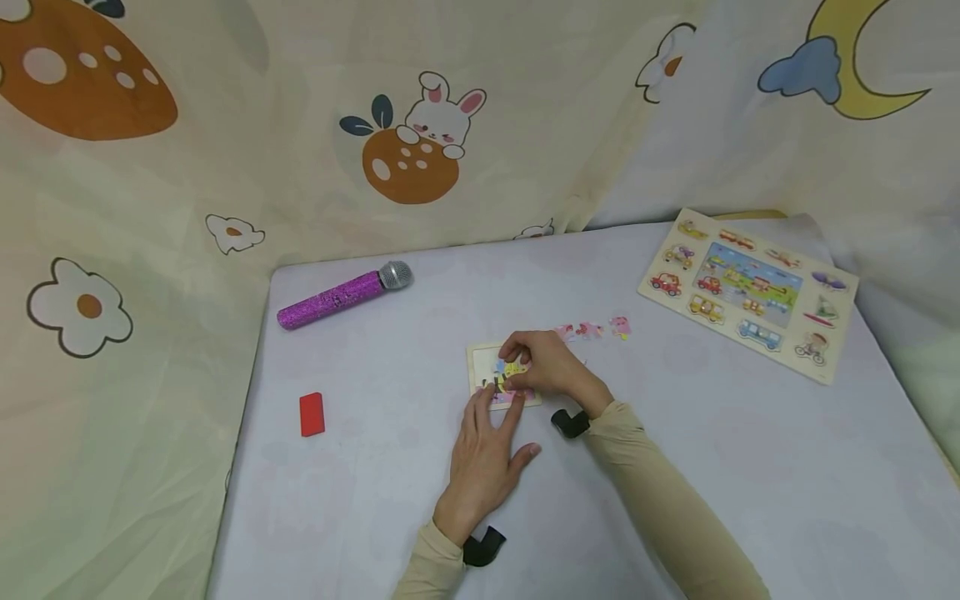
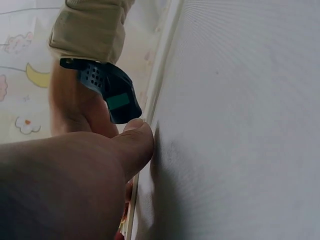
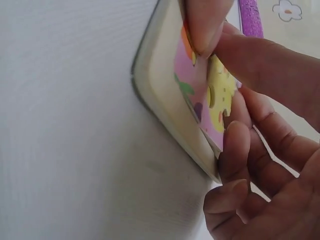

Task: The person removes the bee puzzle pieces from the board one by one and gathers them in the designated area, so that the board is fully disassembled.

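Note:
A small cream-framed picture puzzle (image 1: 476, 360) lies on the white table, its inside partly filled with pink and yellow pieces. My left hand (image 1: 480, 458) rests on its near edge, fingers extended and thumb held out to the side. Over the puzzle's right part, my right hand (image 1: 553, 363) has curled fingers. In the right wrist view, its thumb and fingers pinch a yellow puzzle piece (image 3: 220, 92) at the picture, beside a fingertip of the left hand (image 3: 205, 25). The fingers hide part of the piece and picture. The left wrist view shows mostly the left thumb (image 2: 132, 150).
Several loose pink puzzle pieces (image 1: 589, 330) lie just beyond the right hand. A purple glittery microphone (image 1: 341, 298) lies at the back left, with a red block (image 1: 312, 414) nearer. A larger vehicle puzzle board (image 1: 750, 296) sits at the back right. Printed fabric (image 1: 285, 150) hangs behind the table.

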Demonstrator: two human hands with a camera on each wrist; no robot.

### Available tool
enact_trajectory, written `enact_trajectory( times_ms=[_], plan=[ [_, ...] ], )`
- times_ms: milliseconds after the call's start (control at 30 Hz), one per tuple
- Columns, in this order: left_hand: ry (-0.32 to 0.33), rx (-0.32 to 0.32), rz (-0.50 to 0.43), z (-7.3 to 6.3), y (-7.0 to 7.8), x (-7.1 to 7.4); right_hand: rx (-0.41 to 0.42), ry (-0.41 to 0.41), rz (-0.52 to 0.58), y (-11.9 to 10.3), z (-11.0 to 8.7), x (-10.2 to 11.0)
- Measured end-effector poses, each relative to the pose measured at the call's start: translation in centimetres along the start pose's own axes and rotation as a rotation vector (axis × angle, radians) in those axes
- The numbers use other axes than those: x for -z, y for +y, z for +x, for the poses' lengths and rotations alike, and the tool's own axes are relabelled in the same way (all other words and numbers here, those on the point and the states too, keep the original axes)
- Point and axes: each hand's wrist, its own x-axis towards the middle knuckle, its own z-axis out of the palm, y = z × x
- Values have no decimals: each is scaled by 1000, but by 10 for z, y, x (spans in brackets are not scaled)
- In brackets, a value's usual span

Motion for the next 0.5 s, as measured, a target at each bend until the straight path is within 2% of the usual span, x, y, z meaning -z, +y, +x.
enact_trajectory(
  times_ms=[333,500],
  plan=[
    [-12,0,3,0,-1,0,-2,28,1,4,0,-2],
    [12,-12,16,-1,-2,-2,17,34,27,2,-2,-3]
  ],
)
